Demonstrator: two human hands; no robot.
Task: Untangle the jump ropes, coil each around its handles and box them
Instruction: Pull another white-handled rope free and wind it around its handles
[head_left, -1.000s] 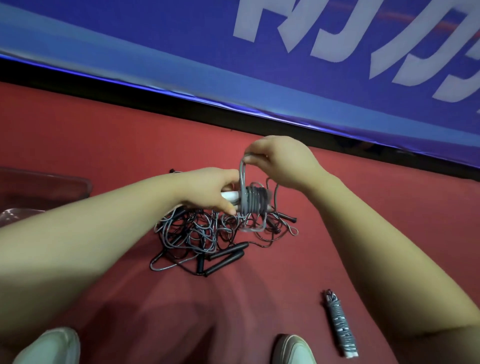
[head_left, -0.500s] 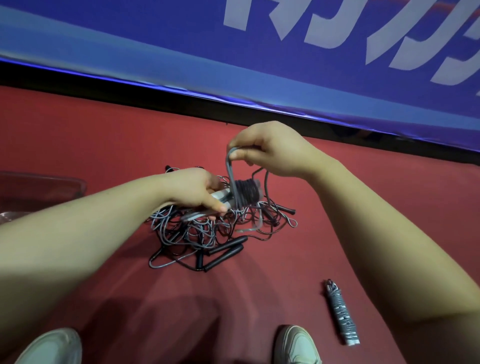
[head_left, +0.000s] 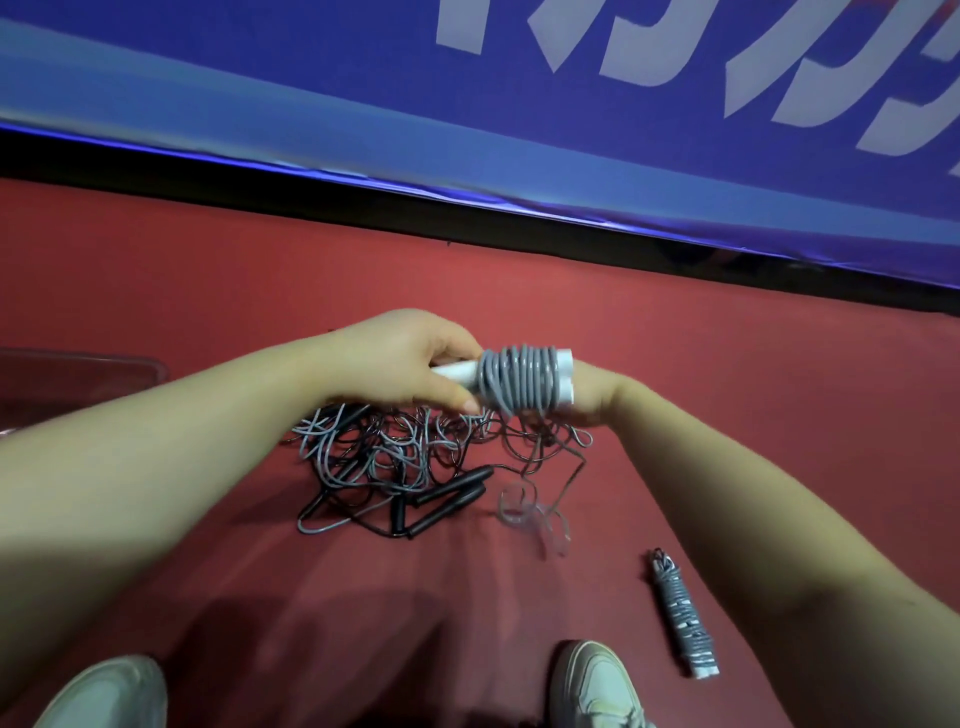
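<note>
My left hand (head_left: 410, 364) grips the white handles of a grey jump rope (head_left: 519, 382), whose cord is coiled in tight turns round both handles. My right hand (head_left: 592, 397) is mostly hidden behind the coil; a blurred loose end of the grey cord (head_left: 524, 512) hangs below it. Under my hands a tangle of grey and black ropes (head_left: 405, 452) with black handles (head_left: 447, 499) lies on the red floor. A coiled grey rope (head_left: 683, 618) lies at the lower right. A clear plastic box (head_left: 78, 374) sits at the left edge.
A blue banner with white lettering (head_left: 571, 130) runs across the back above a black strip. My two pale shoes (head_left: 104, 691) (head_left: 597, 686) stand at the bottom of the view on the red floor (head_left: 753, 374).
My right hand dropped from above the coil to behind it, carrying the cord round. The coil has grown wider along the handles, and my left hand lifted the handles slightly.
</note>
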